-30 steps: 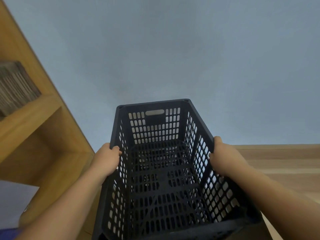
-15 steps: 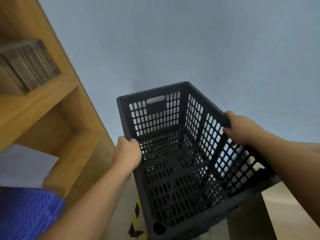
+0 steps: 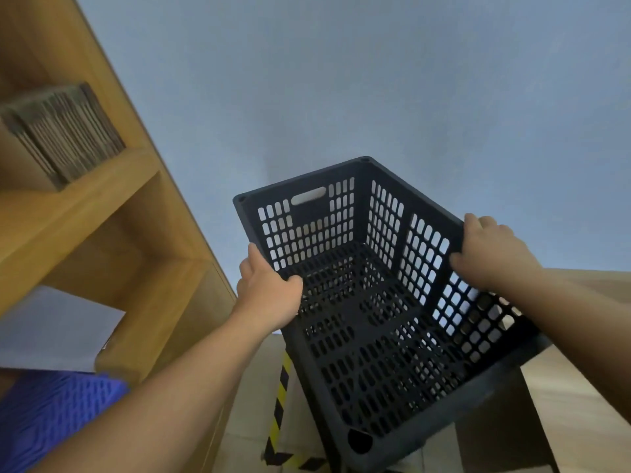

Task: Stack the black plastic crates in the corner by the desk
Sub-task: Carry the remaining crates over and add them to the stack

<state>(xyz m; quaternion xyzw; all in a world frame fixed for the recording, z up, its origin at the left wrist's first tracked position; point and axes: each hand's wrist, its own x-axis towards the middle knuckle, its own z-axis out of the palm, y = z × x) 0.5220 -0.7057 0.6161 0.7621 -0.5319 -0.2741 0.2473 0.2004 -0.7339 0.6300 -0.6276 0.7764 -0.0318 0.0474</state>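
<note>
Since half a second ago the crate (image 3: 372,302) I am carrying has swung further right and tilted, its open top facing me; my view has shifted too, so more of the wooden shelf (image 3: 112,213) shows at left. From the head camera: my left hand (image 3: 269,295) grips the crate's left rim, thumb inside the wall; my right hand (image 3: 491,250) curls over the right rim; the crate hangs in the air before the grey wall (image 3: 375,80); striped tape (image 3: 278,407) lies on the floor beneath; a blue basket (image 3: 51,411) sits bottom left; stacked cardboard (image 3: 65,131) stands on the shelf.
</note>
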